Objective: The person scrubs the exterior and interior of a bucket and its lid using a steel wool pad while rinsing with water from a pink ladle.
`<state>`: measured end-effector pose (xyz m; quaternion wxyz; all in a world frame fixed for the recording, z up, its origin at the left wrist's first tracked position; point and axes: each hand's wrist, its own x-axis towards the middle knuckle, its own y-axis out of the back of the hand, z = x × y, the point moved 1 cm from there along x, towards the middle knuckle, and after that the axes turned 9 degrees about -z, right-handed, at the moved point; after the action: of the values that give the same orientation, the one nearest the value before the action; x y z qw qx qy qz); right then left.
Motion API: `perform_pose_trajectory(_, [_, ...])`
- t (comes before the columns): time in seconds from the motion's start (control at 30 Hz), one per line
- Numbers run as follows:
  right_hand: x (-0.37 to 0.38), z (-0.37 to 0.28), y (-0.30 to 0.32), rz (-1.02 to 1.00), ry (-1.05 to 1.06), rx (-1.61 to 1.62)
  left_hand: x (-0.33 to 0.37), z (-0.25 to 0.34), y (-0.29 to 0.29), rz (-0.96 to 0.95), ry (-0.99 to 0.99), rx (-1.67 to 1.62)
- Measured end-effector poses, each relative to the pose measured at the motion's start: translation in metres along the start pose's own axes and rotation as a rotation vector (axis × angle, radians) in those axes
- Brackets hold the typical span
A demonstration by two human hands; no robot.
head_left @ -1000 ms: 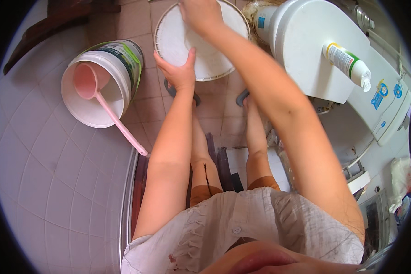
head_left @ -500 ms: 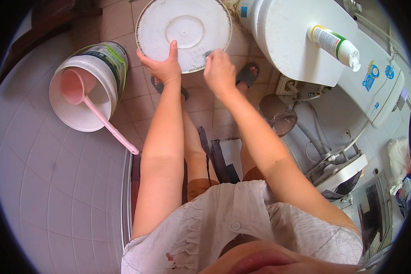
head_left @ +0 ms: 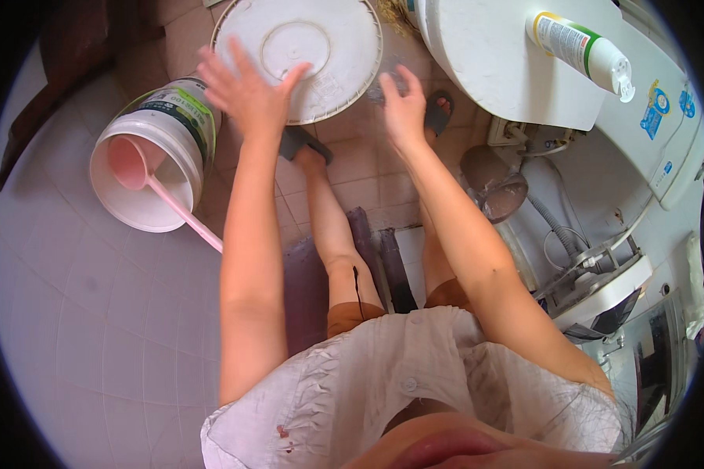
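A round white bucket lid with a ribbed rim stands out at the top middle, beyond my knees. In front of its left side, my left hand is open, fingers spread and slightly blurred; whether it touches the lid I cannot tell. To the right of the lid, my right hand has its fingers bent together. A small greyish, blurred bit shows at those fingertips, too unclear to name. A pale patch with faint marks sits on the lower part of the lid.
At left, a white bucket with a green label lies tilted, a pink dipper inside and its handle sticking out. On the right, a white bottle rests on the closed toilet lid. Pipes and a brown bowl-like object stand below.
My left hand has come off the lid's rim and spread its fingers. The right hand has moved away from the lid's face to its right side. The view has shifted slightly.
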<state>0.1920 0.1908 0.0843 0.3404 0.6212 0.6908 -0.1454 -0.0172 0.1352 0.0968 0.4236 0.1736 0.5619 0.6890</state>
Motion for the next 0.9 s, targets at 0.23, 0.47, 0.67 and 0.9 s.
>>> perform_pose_trajectory(0.23, [0.074,-0.067,-0.054,0.119,0.526,-0.462,0.004,0.009,-0.013,-0.227,-0.059,0.194])
perform_pose_trajectory(0.47, [0.115,-0.125,-0.110,-0.282,0.674,-0.583,0.006,0.013,-0.007,-0.329,0.029,0.209])
perform_pose_trajectory(0.67, [0.141,-0.147,-0.147,-0.766,0.764,-0.770,0.010,0.017,-0.005,-0.383,0.055,0.172])
perform_pose_trajectory(0.9, [0.109,-0.108,-0.099,-0.204,1.005,-0.526,0.009,0.026,0.001,-0.436,0.090,0.154])
